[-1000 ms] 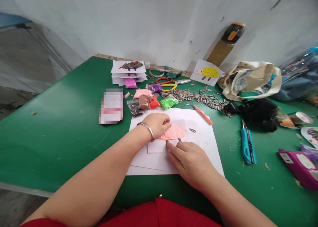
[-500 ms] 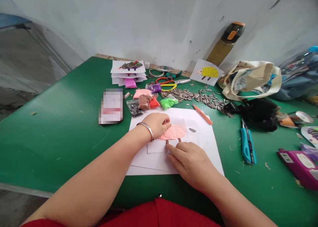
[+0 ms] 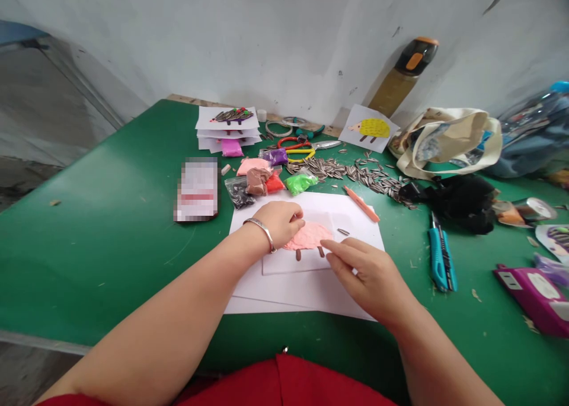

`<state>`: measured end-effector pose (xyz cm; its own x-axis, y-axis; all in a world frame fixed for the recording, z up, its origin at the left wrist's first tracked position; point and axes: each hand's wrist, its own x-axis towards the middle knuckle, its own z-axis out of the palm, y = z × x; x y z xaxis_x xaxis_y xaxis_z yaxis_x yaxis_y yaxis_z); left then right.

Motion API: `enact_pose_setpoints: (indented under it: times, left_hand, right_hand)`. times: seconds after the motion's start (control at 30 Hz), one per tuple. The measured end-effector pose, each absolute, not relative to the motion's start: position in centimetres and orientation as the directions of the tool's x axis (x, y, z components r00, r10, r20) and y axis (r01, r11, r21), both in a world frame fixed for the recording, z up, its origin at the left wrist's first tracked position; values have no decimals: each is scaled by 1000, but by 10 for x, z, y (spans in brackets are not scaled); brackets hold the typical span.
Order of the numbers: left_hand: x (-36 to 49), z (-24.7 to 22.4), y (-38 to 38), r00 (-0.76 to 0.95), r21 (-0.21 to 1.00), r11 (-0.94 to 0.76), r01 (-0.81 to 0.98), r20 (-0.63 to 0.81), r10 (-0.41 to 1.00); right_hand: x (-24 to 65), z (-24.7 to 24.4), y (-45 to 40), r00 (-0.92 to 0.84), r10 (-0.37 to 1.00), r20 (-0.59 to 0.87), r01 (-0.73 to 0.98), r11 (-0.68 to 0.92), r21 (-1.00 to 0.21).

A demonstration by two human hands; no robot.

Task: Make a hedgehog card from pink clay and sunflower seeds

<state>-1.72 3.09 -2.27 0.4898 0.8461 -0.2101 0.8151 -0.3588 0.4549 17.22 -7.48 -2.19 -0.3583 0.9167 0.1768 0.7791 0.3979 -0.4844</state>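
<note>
A green worktable (image 3: 89, 264) carries a white paper sheet (image 3: 306, 296) at its near edge. On the sheet lies a pink clay shape (image 3: 307, 237) with two brown seed legs (image 3: 298, 255). The left hand (image 3: 280, 223) is curled at the clay's left edge, grip unconfirmed; the right hand (image 3: 367, 275) is open, empty, just right of the clay.

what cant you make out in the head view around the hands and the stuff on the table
In the head view:
The left part of the pink clay shape is hidden under the left hand, so its full outline cannot be seen.
Whether that hand holds anything is hidden by its own curled fingers.
The pixelated card is blurred, so nothing on it can be read.
The purple case is cut off by the right edge.
</note>
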Motion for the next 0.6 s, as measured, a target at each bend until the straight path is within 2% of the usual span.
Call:
enact_pose_setpoints:
  times: [0.17, 0.33, 0.47, 0.6]
  left_hand:
    - [-17, -22, 30, 488, 449, -362, 817, -204, 849]
    - [-17, -22, 30, 489, 452, -363, 815, -200, 849]
    - [-17, -21, 30, 493, 457, -365, 811, -199, 847]
    - [-17, -21, 30, 504, 457, -377, 806, -195, 841]
  right_hand:
    - [153, -28, -83, -540, 837, 89, 772, 535, -344]
    - [147, -31, -84, -558, 829, 39, 790, 545, -280]
    - [148, -29, -82, -543, 839, -38, 814, 514, -271]
    - [150, -30, -82, -534, 844, -43, 809, 496, -316]
